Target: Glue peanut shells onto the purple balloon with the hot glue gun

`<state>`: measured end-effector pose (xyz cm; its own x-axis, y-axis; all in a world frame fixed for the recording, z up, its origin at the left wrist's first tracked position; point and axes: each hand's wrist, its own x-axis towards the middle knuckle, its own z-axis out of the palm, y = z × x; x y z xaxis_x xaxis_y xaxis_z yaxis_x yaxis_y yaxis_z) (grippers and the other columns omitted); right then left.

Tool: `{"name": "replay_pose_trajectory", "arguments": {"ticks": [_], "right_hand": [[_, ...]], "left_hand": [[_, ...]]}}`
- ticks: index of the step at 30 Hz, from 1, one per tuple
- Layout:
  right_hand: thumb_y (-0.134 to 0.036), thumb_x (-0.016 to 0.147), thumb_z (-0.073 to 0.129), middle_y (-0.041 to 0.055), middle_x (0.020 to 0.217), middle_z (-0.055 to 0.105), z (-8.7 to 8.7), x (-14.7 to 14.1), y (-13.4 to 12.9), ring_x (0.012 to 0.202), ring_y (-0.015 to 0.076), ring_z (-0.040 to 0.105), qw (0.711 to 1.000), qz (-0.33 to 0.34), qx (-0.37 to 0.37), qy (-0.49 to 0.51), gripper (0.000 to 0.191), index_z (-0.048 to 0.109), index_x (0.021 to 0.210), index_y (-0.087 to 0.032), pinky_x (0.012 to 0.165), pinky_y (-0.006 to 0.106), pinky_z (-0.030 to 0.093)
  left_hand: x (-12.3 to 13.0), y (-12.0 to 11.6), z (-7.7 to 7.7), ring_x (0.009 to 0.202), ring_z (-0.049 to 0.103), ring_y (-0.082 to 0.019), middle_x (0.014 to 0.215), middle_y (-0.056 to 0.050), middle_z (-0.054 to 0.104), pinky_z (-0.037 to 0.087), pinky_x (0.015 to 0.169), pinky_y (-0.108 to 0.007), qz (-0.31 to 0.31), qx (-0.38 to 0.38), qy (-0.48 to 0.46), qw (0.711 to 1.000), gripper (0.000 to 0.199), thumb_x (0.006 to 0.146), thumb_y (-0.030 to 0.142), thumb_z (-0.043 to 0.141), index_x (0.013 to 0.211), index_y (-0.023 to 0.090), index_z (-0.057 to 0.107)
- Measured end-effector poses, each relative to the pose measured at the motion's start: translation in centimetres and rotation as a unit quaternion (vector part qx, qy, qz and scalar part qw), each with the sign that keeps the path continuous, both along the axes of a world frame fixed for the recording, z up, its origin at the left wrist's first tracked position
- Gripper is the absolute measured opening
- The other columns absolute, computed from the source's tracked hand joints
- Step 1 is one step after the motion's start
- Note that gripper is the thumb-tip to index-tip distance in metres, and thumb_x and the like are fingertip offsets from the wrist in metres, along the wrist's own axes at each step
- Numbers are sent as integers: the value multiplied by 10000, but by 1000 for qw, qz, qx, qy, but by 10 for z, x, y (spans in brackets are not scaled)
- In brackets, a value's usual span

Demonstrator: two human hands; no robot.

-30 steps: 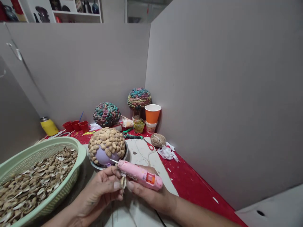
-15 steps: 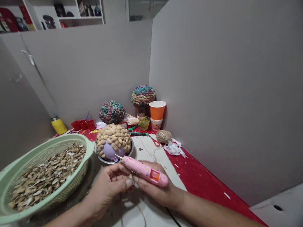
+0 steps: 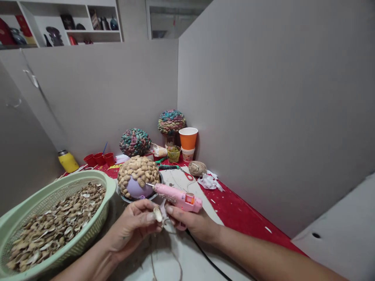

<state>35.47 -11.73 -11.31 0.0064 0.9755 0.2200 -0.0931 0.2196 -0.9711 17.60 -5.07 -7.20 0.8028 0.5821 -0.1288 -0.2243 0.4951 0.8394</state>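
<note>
A pink hot glue gun (image 3: 172, 195) is held in my right hand (image 3: 196, 220), its metal nozzle pointing left and its black cord trailing down the table. Between the thumb and fingers of my left hand (image 3: 137, 222) is a peanut shell half (image 3: 157, 214), hollow side showing. Just beyond both hands sits a lilac balloon (image 3: 136, 189) in a metal bowl, its top and sides covered with peanut shells (image 3: 140, 169); a bare lilac patch faces me. The nozzle tip appears in front of that patch; whether it touches, I cannot tell.
A green basket (image 3: 109, 185) of loose shells stands at left. Behind are painted shell-covered balls (image 3: 135, 141), red cups (image 3: 99, 158), an orange cup (image 3: 188, 137), scissors (image 3: 187, 175), a twine ball (image 3: 197, 168) and crumpled tissue (image 3: 209, 181). Grey panels (image 3: 249, 97) enclose the back and right.
My right hand has turned and lifted the glue gun slightly, so its handle and cord now show. The shell half in my left hand has come into clear sight. The camera view has shifted.
</note>
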Motion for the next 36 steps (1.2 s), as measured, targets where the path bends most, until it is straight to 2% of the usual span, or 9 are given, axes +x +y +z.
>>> {"name": "replay_pose_trajectory", "arguments": {"ticks": [5,10,13,17,19,24,31,36], "right_hand": [[-597,827,674,-33,529,441,1,1,0,460,80,359,999,-18,39,-13,510,493,645,-156,424,193,279],[-433,892,629,-36,589,428,6,1,-4,507,99,359,990,-3,116,-81,332,503,725,-175,456,216,292],[-380,910,564,-25,623,427,6,0,-2,527,113,372,973,-2,167,-157,276,488,733,-182,482,235,323],[-344,914,510,-12,642,427,3,2,2,556,125,405,946,-33,230,-228,311,400,667,-190,527,251,348],[-352,937,486,-8,645,436,2,4,3,566,131,416,932,-44,255,-254,312,415,681,-187,542,258,357],[-399,997,438,-5,665,447,3,8,3,565,132,425,922,-46,256,-288,320,511,787,-168,543,259,364],[-423,983,483,-30,642,383,4,8,5,552,122,376,930,-37,262,-256,385,387,691,-191,532,256,300],[-537,995,446,-2,676,478,6,10,4,581,146,452,935,-55,238,-257,431,494,750,-186,552,265,372]], "left_hand": [[-7,10,-2,665,658,-114,731,-27,702,569,668,-233,1,-5,6,1000,196,695,166,827,852,139,712],[-16,20,-13,694,681,-133,744,-21,697,571,659,-228,31,1,20,999,214,680,156,837,833,151,688],[-19,24,-20,672,663,-117,736,-18,678,555,620,-201,36,7,26,999,210,686,159,833,836,131,689],[-22,28,-26,650,642,-98,737,-15,665,542,602,-188,21,2,23,999,184,726,160,804,870,118,699],[-23,28,-27,655,649,-100,746,-11,669,545,611,-191,15,-10,22,1000,176,732,154,799,877,130,703],[-24,29,-24,686,672,-112,782,-18,694,559,643,-202,20,-24,19,999,177,721,152,807,874,144,717],[-25,30,-21,711,675,-122,766,-25,701,558,687,-213,17,-18,18,1000,205,689,157,831,859,149,717],[-25,32,-17,701,658,-129,757,-7,662,555,665,-239,34,4,13,999,229,692,155,823,874,164,685]]}}
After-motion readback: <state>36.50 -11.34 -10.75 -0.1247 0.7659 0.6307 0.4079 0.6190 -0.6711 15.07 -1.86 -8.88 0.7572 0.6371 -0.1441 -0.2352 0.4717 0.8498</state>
